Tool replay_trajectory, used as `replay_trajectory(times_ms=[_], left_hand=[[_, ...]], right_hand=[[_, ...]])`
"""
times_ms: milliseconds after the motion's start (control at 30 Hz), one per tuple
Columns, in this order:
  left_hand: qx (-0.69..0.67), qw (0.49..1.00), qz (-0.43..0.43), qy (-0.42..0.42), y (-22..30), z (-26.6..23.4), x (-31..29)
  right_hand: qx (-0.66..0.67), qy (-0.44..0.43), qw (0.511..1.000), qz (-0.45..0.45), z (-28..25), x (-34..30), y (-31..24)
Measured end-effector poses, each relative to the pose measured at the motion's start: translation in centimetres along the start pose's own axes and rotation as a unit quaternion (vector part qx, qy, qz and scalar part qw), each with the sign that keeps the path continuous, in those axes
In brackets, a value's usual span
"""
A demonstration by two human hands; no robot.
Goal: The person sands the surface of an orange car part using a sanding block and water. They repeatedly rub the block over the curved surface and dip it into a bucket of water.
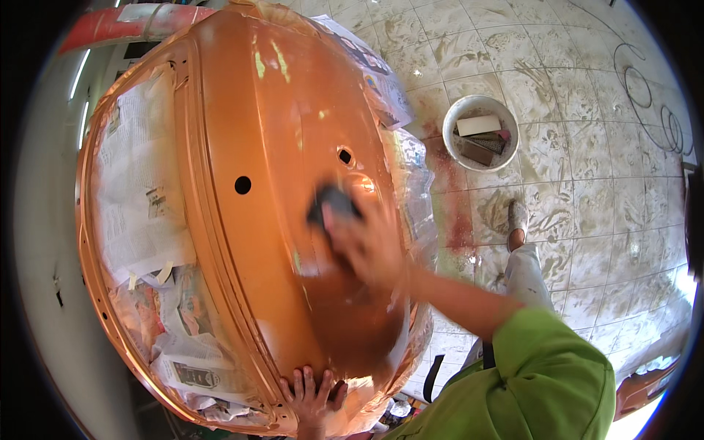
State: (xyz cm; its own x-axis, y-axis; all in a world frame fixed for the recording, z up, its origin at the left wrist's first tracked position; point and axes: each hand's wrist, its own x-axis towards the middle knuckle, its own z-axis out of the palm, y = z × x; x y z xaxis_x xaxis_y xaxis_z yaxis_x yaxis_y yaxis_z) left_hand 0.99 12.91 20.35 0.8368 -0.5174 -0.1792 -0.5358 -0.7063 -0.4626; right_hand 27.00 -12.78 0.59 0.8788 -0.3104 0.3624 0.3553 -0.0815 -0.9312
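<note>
An orange car body panel [242, 242] fills the middle of the view, with a round hole and a smaller squarish hole in its face. My right hand [370, 238] is closed round a black sanding pad [331, 207] on the panel, below the squarish hole. Both the hand and the pad are smeared by motion, and the pad's underside is hidden. Near the bottom edge of the panel, my left hand [314, 396] lies flat with its fingers spread, holding nothing. A wet-looking, darker area spreads between the two hands.
Newspaper [143, 172] covers the panel's recessed left part; plastic sheeting [416, 191] wraps its right edge. A white bucket [449, 136] with several blocks or pads stands on the smeared tile floor [587, 158]. A thin hose or cable [632, 84] lies coiled at far right.
</note>
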Motion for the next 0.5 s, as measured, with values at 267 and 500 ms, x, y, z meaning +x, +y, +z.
replay_trajectory(times_ms=[267,500], left_hand=[[0.024,0.999,0.022,0.024,-0.6,0.3,0.6],[0.022,0.999,0.016,0.028,-0.4,0.0,0.4]], right_hand=[[-0.045,0.149,0.987,0.041,-0.2,13.1,9.3],[-0.015,0.127,0.990,0.065,1.7,5.8,1.1]])
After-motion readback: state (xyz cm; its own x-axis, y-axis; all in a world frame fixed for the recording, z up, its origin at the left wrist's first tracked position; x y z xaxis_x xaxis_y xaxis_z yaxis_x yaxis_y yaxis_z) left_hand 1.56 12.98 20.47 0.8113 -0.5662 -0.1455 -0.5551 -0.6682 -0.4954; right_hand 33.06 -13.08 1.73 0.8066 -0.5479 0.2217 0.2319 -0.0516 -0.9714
